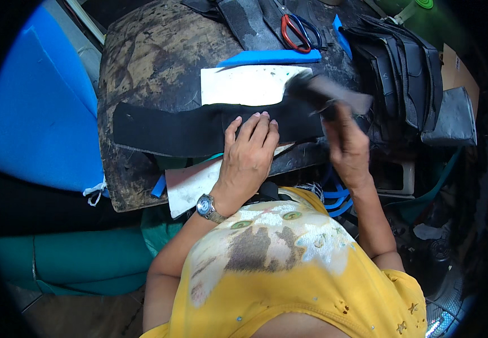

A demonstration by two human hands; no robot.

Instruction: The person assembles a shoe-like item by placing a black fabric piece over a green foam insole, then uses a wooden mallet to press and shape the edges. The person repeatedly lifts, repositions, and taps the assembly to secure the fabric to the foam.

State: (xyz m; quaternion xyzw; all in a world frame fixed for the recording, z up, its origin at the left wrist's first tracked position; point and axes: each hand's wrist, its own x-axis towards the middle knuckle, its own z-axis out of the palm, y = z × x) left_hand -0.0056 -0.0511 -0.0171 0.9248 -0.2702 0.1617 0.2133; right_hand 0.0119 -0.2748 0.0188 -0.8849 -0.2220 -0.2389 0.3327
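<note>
A long black fabric strip (199, 128) lies flat across the stained worktable (142, 62), running left to right. The left hand (249, 152) presses palm-down on its middle, fingers spread flat. The right hand (342, 138) is clamped on a blurred dark piece (325, 93) at the strip's right end. A white sheet (249, 84) lies just beyond the strip. Farther off lie a blue strip (272, 57) and red-handled scissors (297, 31). Stacked black pieces (401, 67) sit at far right.

A worn, stained dark worktop (142, 62) carries a long black strip (170, 129), a white sheet (244, 84), a blue strip (269, 57), red-handled scissors (289, 31) and stacked black pieces (401, 67).
</note>
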